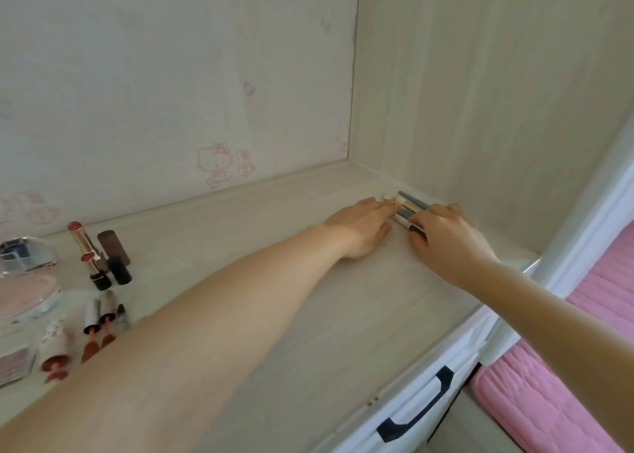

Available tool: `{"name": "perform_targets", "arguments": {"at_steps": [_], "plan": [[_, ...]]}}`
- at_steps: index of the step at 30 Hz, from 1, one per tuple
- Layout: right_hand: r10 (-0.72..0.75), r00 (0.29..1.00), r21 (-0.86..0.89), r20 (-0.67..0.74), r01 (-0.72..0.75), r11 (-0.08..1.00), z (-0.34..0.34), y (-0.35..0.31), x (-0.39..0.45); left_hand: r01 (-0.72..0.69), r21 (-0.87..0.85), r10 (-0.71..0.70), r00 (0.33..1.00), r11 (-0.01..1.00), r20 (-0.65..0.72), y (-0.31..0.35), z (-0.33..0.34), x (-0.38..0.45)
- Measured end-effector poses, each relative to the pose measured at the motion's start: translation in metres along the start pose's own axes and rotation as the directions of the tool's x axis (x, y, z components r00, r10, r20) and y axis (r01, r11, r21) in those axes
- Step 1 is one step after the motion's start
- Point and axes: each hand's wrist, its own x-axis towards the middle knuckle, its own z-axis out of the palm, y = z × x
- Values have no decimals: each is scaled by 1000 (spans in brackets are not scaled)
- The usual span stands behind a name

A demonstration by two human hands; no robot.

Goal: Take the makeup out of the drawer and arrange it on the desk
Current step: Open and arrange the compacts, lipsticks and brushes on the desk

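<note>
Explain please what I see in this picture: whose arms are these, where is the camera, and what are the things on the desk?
There is no machine here. A person wears one camera on the head, looking down at their own arms. The left hand lies flat on the desk, fingers straight against a small bundle of makeup brushes in the far right corner. The right hand curls over the brushes from the other side. At the far left stand lipsticks, with more tubes and compacts lying nearby. Below the desk edge is a white drawer front with a dark handle.
</note>
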Motion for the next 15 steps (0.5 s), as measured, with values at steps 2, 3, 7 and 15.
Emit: {"name": "perform_targets", "arguments": {"at_steps": [2,3,7,15], "plan": [[18,1000,-26,8,-18,1000,4,0,2,5,-13,-4,1000,1000,23,0,1,7],[27,1000,-23,11,-27,999,5,-1,3,-3,-14,3,1000,1000,20,-1,2,9],[40,999,22,5,-40,999,6,-3,1,-36,41,38,999,998,-27,-4,4,8],[40,999,108,33,-43,993,0,-15,-14,-78,161,91,993,984,-72,-13,-6,-16]]}}
